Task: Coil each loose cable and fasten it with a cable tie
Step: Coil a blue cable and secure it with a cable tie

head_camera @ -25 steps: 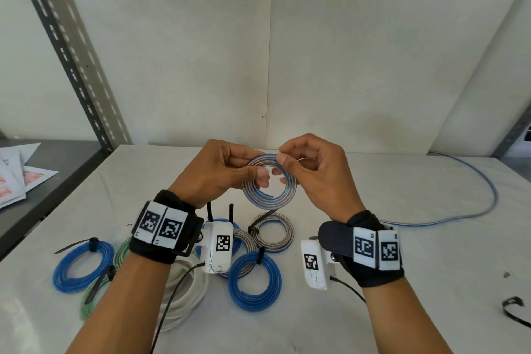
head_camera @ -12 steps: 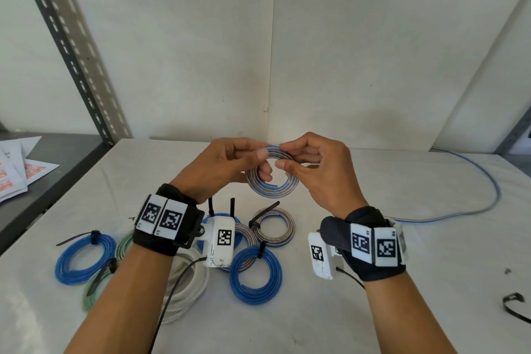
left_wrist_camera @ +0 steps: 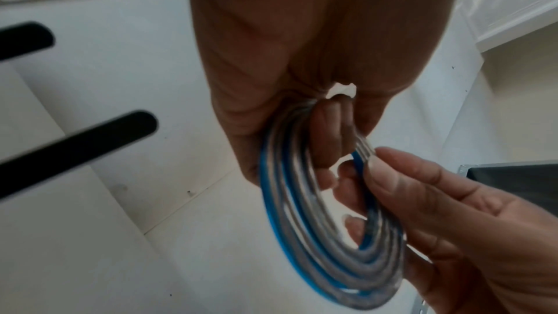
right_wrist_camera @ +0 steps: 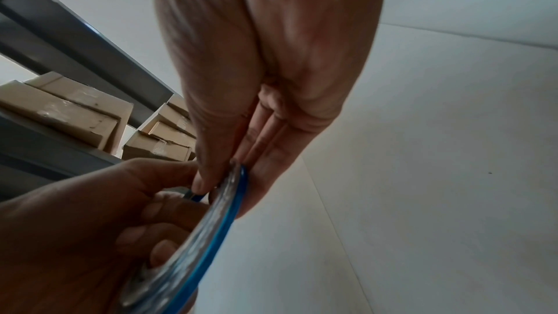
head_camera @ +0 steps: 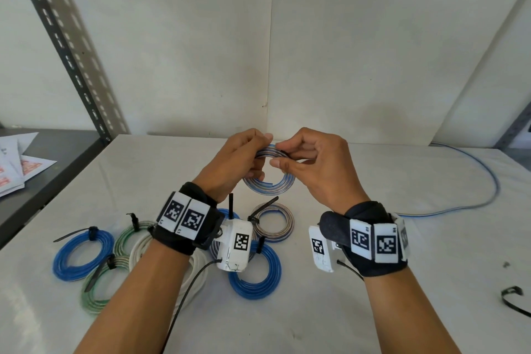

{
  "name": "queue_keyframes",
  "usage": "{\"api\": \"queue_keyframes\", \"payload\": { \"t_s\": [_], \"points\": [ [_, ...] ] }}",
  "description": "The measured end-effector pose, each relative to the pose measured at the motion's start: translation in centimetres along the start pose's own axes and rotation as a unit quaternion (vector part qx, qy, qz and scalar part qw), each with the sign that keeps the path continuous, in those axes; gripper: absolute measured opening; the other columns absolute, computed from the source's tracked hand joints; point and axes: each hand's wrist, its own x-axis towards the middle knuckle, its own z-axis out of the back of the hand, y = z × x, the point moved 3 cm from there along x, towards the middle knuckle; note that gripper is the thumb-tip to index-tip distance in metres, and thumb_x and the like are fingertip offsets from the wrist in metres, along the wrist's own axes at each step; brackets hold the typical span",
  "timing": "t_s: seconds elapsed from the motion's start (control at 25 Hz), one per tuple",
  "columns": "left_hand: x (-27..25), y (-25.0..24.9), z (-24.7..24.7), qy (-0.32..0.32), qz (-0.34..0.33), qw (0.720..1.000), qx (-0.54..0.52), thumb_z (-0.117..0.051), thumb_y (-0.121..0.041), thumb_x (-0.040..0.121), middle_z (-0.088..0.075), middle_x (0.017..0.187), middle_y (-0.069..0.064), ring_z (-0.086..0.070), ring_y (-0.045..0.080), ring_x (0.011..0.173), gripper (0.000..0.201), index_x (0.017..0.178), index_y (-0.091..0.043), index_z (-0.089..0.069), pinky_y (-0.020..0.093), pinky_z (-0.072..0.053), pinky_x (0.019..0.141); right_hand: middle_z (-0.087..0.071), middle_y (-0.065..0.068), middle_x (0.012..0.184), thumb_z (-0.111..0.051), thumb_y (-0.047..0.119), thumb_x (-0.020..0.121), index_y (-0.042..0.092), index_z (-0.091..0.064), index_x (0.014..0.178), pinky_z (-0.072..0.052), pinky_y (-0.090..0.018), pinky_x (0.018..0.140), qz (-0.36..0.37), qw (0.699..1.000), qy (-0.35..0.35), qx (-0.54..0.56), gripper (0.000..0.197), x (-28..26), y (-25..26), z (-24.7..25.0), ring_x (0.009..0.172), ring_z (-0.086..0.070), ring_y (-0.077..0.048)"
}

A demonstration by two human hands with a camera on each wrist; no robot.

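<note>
Since a second ago both hands have lifted slightly and tipped the coil [head_camera: 268, 178] flatter, so its top edge now hides between the fingertips. Left hand [head_camera: 232, 164] pinches the coil at its 11 o'clock edge, fingers curled round the strands; right hand [head_camera: 316, 165] pinches it at about 1 o'clock, thumb against forefinger. It hangs above the table [head_camera: 373, 310], clear of the surface, and I see no tie on it yet. Below the wrists, from 7 to 6 o'clock in the head view, lie finished bundles, each with a black tie where visible: a blue coil [head_camera: 82, 257], green coils [head_camera: 97, 290], a white coil [head_camera: 189, 276], another blue one [head_camera: 255, 274] and a striped one [head_camera: 273, 221]. Left to do, as I judge it: tie this coil, then wind the loose cable [head_camera: 485, 181] trailing at 3 o'clock. A spare tie [head_camera: 514, 300] lies at 4 o'clock.
</note>
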Motion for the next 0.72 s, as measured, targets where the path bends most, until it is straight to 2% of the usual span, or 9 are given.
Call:
{"api": "queue_keyframes", "payload": {
  "t_s": [0.16, 0.36, 0.44, 0.64, 0.72],
  "points": [
    [0.0, 0.1, -0.3, 0.003, -0.002, 1.0, -0.012, -0.046, -0.016, 0.105, -0.035, 0.056, -0.006, -0.028, 0.008, 0.044, 0.024, 0.081, -0.013, -0.045, 0.029, -0.042, 0.054, -0.076, 0.009, 0.089, -0.086, 0.006, 0.076, 0.018, -0.071, 0.086, -0.055, -0.016, 0.072, 0.005, 1.0, 0.002, -0.003, 0.022, -0.1, -0.1, 0.2, 0.081, -0.074, -0.005],
    [0.7, -0.5, -2.0, 0.002, 0.026, 0.999, -0.042, -0.037, -0.012, 0.099, -0.028, 0.048, -0.01, -0.022, 0.009, 0.041, 0.027, 0.072, -0.018, -0.034, 0.03, -0.031, 0.052, -0.076, 0.007, 0.089, -0.086, 0.007, 0.076, 0.01, -0.071, 0.087, -0.055, -0.017, 0.074, -0.001, 1.0, -0.013, -0.017, 0.019, -0.1, 0.1, 1.5, 0.08, -0.074, -0.005],
    [1.1, -0.8, -3.1, 0.007, 0.026, 0.999, -0.034, -0.036, -0.012, 0.097, -0.028, 0.047, -0.01, -0.021, 0.01, 0.042, 0.027, 0.071, -0.018, -0.034, 0.03, -0.03, 0.051, -0.076, 0.005, 0.088, -0.087, 0.007, 0.075, 0.012, -0.07, 0.085, -0.056, -0.018, 0.075, -0.008, 0.999, -0.021, -0.027, 0.021, -0.4, 0.4, 2.6, 0.079, -0.074, -0.006],
    [1.9, -2.1, -9.6, 0.055, 0.039, 0.997, -0.028, -0.036, -0.012, 0.094, -0.027, 0.046, -0.007, -0.019, 0.011, 0.04, 0.026, 0.069, -0.017, -0.037, 0.027, -0.03, 0.049, -0.076, -0.006, 0.086, -0.088, 0.003, 0.073, 0.015, -0.068, 0.082, -0.059, -0.025, 0.076, -0.034, 0.996, -0.062, -0.055, 0.025, -2.6, 1.7, 8.6, 0.078, -0.075, -0.011],
    [1.9, -2.2, -13.4, 0.079, 0.037, 0.996, -0.008, -0.037, -0.01, 0.093, -0.03, 0.046, -0.005, -0.021, 0.012, 0.039, 0.025, 0.069, -0.015, -0.04, 0.025, -0.031, 0.047, -0.076, -0.005, 0.083, -0.088, 0.003, 0.072, 0.016, -0.067, 0.081, -0.059, -0.026, 0.074, -0.056, 0.993, -0.067, -0.075, 0.027, -4.7, 1.7, 12.0, 0.076, -0.075, -0.012]
  ]
}}
